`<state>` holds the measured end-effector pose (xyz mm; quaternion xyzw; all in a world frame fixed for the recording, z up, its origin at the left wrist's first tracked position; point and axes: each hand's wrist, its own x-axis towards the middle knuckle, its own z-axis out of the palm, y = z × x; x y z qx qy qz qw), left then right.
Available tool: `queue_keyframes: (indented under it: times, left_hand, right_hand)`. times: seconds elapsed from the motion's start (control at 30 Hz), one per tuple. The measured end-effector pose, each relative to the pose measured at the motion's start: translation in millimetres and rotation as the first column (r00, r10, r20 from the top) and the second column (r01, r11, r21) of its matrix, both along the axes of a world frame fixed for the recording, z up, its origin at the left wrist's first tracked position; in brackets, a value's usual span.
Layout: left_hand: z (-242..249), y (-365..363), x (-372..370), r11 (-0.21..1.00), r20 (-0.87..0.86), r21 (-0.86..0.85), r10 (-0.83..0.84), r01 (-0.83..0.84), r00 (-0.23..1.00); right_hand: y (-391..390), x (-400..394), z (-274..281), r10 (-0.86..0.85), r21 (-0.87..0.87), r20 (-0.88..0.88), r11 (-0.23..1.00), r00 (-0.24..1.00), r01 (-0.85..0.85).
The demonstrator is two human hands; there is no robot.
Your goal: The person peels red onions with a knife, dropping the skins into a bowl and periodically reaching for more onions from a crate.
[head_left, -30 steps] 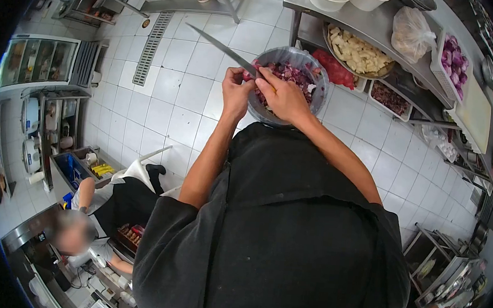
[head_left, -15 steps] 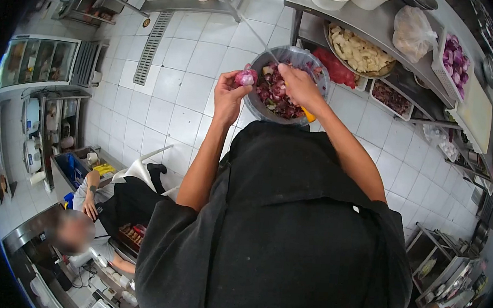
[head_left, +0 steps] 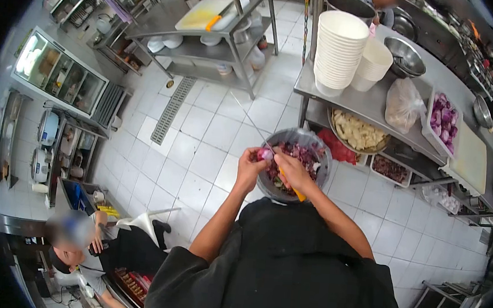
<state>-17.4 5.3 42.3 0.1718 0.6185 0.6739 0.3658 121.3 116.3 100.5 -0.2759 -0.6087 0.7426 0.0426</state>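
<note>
My left hand (head_left: 251,165) is closed round a purple-red onion (head_left: 265,154) at the left rim of a grey bin (head_left: 324,177). In my right hand (head_left: 292,170) is a knife with an orange-yellow handle (head_left: 298,194), its long thin blade (head_left: 251,119) pointing up and to the left, past the bin's rim. The hands are close together, with the onion against the knife near the right fingers. Purple onion skins and scraps (head_left: 301,152) lie inside the bin.
To the right, a steel table (head_left: 372,103) bears stacked white tubs (head_left: 340,45), a plastic bag (head_left: 404,105) and a crate of purple onions (head_left: 444,124). A bowl of pale pieces (head_left: 358,131) sits below. Another person (head_left: 129,246) is at lower left.
The view has tilted up, showing more of the tables ahead. My left hand has brought the onion over to the right hand and the knife.
</note>
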Motion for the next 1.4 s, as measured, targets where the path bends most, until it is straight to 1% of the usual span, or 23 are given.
queue_keyframes:
  times: [0.03, 0.1, 0.13, 0.17, 0.2, 0.23, 0.27, 0.37, 0.47, 0.57, 0.67, 0.77, 0.83, 0.87, 0.9, 0.93, 0.97, 1.03, 1.13, 1.17, 1.23, 1.33, 1.4]
  left_hand:
    - [4.4, 0.4, 0.5, 1.000, 0.009, 0.002, -0.019, 0.019, 1.000]
    - [12.1, 2.8, 2.5, 1.000, 0.081, -0.019, 0.000, 0.001, 0.997]
    - [8.9, 2.4, 2.7, 1.000, 0.063, -0.023, 0.005, -0.004, 0.998]
    - [4.9, 3.9, 1.8, 1.000, 0.046, -0.025, 0.010, -0.009, 0.999]
    - [3.8, 4.0, 1.9, 1.000, 0.028, -0.030, 0.005, -0.004, 1.000]
    - [3.9, 3.8, 2.1, 0.999, 0.011, -0.036, -0.001, 0.001, 1.000]
    - [3.3, 3.5, 2.8, 0.999, -0.003, -0.045, -0.006, 0.006, 1.000]
    - [1.6, 3.6, 4.7, 0.997, -0.045, -0.072, -0.003, 0.000, 0.999]
    - [0.2, -0.1, 8.3, 0.999, -0.051, -0.011, -0.036, 0.035, 0.998]
    - [0.1, -2.2, 10.5, 0.999, -0.007, -0.012, -0.035, 0.035, 0.999]
    - [7.4, -6.6, 8.3, 0.996, 0.044, 0.043, -0.079, 0.077, 0.996]
    - [2.8, -6.2, -2.2, 0.997, 0.049, 0.040, -0.070, 0.068, 0.996]
    - [9.3, -8.6, -4.9, 0.997, -0.060, 0.019, -0.071, 0.072, 0.996]
    - [5.4, -8.2, -9.7, 0.993, 0.041, 0.102, -0.067, 0.062, 0.997]
    - [-0.8, -9.8, -12.4, 0.982, 0.139, 0.185, -0.064, 0.038, 0.988]
    - [-0.2, -10.7, -11.2, 0.984, 0.160, 0.176, -0.038, 0.009, 0.986]
    - [5.3, -9.5, -10.5, 0.983, 0.164, 0.183, -0.013, -0.017, 0.986]
    - [16.2, -8.5, -8.1, 0.987, 0.174, 0.157, 0.009, -0.037, 0.985]
    - [17.1, -10.3, -8.8, 0.987, 0.190, 0.149, 0.023, -0.052, 0.981]
    - [15.8, -9.7, -8.9, 0.987, 0.197, 0.151, 0.021, -0.052, 0.980]
    - [14.8, -9.1, -8.8, 0.990, 0.143, 0.135, 0.018, -0.038, 0.990]
    - [13.6, -8.0, -11.9, 0.996, 0.046, 0.084, 0.006, -0.009, 0.999]
    - [10.2, -7.4, -13.5, 0.999, -0.001, 0.044, 0.004, -0.004, 1.000]
  right_hand:
    - [-0.2, 0.2, -1.1, 0.006, 0.023, -0.006, 1.000, 1.000, -0.006]
    - [2.7, 1.0, -2.4, 0.019, 0.111, 0.055, 0.994, 0.998, -0.025]
    - [1.5, 1.8, -4.7, 0.025, 0.150, 0.089, 0.988, 0.996, -0.038]
    - [-0.5, 0.2, -18.1, -0.038, 0.328, 0.004, 0.944, 0.999, 0.035]
    - [-3.9, -2.8, -38.8, -0.084, 0.485, -0.089, 0.867, 0.993, 0.117]
    - [-5.1, -6.5, -31.5, -0.113, 0.617, -0.185, 0.760, 0.976, 0.205]
    - [-4.5, -1.1, -17.4, -0.104, 0.467, 0.009, 0.880, 0.995, 0.088]
    - [-6.2, -3.2, -23.1, -0.133, 0.523, 0.021, 0.846, 0.991, 0.103]
    - [1.6, -8.4, -43.0, -0.153, 0.487, -0.051, 0.859, 0.987, 0.158]
    - [5.7, -7.9, -45.8, -0.162, 0.496, 0.006, 0.857, 0.987, 0.138]
    - [14.5, -9.0, -55.8, -0.170, 0.386, 0.063, 0.913, 0.983, 0.133]
    - [30.8, -12.8, -65.9, -0.119, 0.167, 0.245, 0.983, 0.962, 0.079]
    - [31.6, -17.7, -77.7, -0.191, 0.125, 0.228, 0.978, 0.955, 0.166]
    - [35.4, -16.7, -68.8, -0.127, 0.109, 0.194, 0.988, 0.973, 0.108]
    - [39.1, -18.1, -79.2, -0.077, 0.175, 0.181, 0.984, 0.981, 0.045]
    - [40.4, -19.9, -86.1, -0.097, 0.128, 0.201, 0.989, 0.975, 0.072]
    - [40.0, -19.0, -91.1, -0.120, 0.066, 0.148, 0.992, 0.982, 0.111]
    - [32.3, -20.5, -86.5, -0.205, 0.116, 0.182, 0.976, 0.962, 0.186]
    - [28.9, -22.7, -89.2, -0.196, 0.090, 0.122, 0.978, 0.973, 0.186]
    - [30.2, -22.1, -87.6, -0.171, 0.068, 0.133, 0.984, 0.976, 0.163]
    - [32.6, -20.2, -84.0, -0.121, 0.023, 0.153, 0.993, 0.981, 0.119]
    - [34.0, -22.5, -79.1, -0.117, 0.009, 0.208, 0.993, 0.971, 0.118]
    - [34.1, -21.1, -75.5, -0.117, 0.046, 0.195, 0.993, 0.974, 0.110]
